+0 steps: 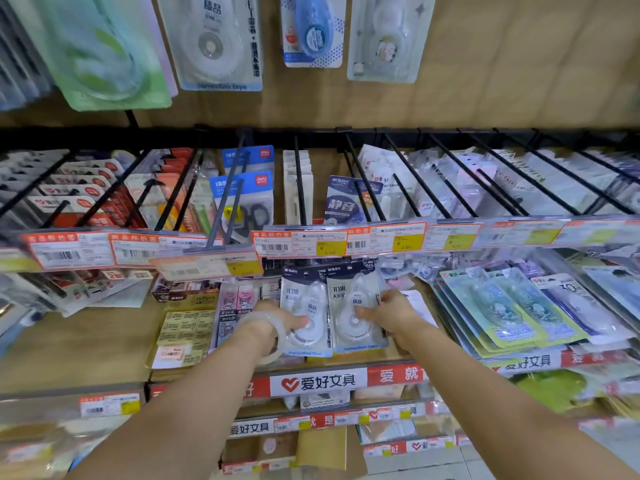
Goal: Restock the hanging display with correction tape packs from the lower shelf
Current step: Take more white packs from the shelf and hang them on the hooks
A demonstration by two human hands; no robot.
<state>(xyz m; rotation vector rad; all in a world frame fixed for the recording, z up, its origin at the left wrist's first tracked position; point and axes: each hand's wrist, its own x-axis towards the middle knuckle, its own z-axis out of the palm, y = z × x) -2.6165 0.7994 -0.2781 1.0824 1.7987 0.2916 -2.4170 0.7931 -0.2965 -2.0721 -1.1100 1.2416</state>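
White "correction tape" packs [332, 306] in both hands.

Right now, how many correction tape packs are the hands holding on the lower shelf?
2. One pack is under the left hand; the other pack stands beside it, held by the right hand. More may be hidden behind them.

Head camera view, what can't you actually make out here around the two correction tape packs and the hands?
- Left hand: fingertips hidden against the left correction tape pack; grip unclear.
- Right hand: fingers lie over the right correction tape pack, covering its print.
- Price tags: figures too small and blurred.
- Green pack: cut off by the top edge, blurred.
- Peg behind the packs: hidden by the price rail.
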